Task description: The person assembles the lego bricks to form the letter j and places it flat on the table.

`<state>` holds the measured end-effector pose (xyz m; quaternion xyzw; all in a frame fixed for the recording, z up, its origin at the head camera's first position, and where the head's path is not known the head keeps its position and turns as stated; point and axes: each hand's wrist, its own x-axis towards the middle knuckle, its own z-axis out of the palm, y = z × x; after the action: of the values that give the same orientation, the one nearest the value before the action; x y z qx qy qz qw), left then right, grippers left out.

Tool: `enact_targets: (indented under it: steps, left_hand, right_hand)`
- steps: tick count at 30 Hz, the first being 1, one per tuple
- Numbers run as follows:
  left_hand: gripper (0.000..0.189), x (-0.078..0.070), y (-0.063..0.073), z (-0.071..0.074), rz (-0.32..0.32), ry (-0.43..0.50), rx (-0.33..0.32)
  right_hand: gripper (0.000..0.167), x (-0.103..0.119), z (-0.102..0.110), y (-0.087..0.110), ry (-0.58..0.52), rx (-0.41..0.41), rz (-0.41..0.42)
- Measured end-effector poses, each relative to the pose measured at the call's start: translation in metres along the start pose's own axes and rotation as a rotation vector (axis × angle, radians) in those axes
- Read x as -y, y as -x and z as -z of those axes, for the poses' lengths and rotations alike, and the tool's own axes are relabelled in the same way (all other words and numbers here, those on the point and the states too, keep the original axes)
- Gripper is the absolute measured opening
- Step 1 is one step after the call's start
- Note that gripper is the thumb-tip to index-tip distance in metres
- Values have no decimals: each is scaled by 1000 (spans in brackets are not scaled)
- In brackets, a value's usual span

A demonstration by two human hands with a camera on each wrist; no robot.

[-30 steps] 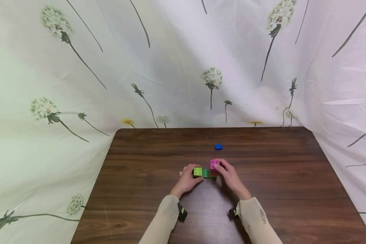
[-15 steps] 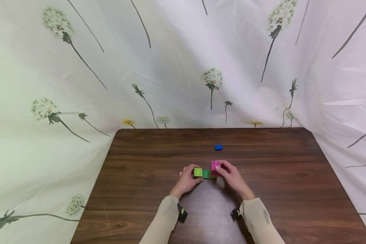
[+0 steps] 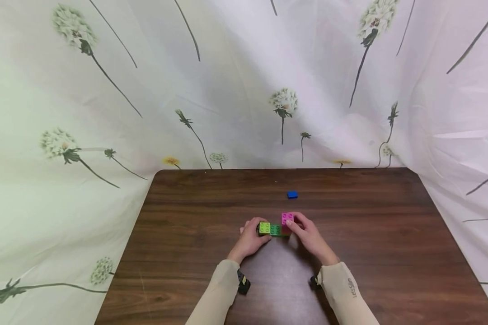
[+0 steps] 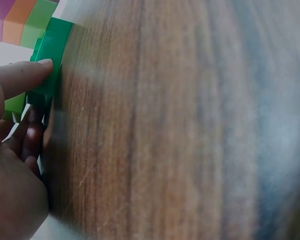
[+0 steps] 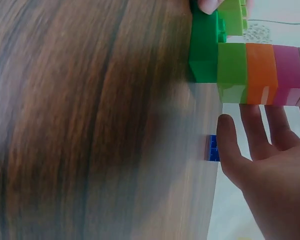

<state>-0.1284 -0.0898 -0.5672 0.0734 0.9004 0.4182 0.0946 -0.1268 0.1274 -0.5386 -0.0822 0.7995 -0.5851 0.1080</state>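
A long green brick (image 3: pixel 275 229) lies on the brown table, seen end-on in both wrist views. One lime brick (image 3: pixel 265 228) sits on its left end. On its right end rises a stack: a lime brick (image 5: pixel 232 72), an orange brick (image 5: pixel 261 74) and a pink brick (image 3: pixel 287 218) on top. My left hand (image 3: pixel 250 240) grips the green brick's left part, thumb (image 4: pixel 25 77) on the near side and fingers behind, partly hidden. My right hand (image 3: pixel 309 234) pinches the upper stack at the pink brick, thumb in front and fingers on the far side.
A blue brick (image 3: pixel 292 194) lies apart, farther back on the table (image 3: pixel 195 203). Behind the table's far edge hangs a white cloth (image 3: pixel 244 90) printed with dandelions. Black wrist cameras sit at both cuffs.
My right hand and forearm have shifted slightly right with the pink brick, then the brick comes back a little. My left hand stays on the green brick. The head view moves slightly.
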Motion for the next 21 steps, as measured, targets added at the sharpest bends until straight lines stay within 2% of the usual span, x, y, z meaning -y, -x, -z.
enact_targets:
  steps: [15,18,21]
  left_hand:
    - [39,-2,0,0,-1,-7,-6]
    - [40,-2,2,0,0,-4,-5]
    - [44,-1,2,1,4,15,-2]
  right_hand:
    - [32,3,1,1,-3,-15,1]
    - [37,0,1,2,5,-3,11]
    - [48,-6,2,3,-8,17,15]
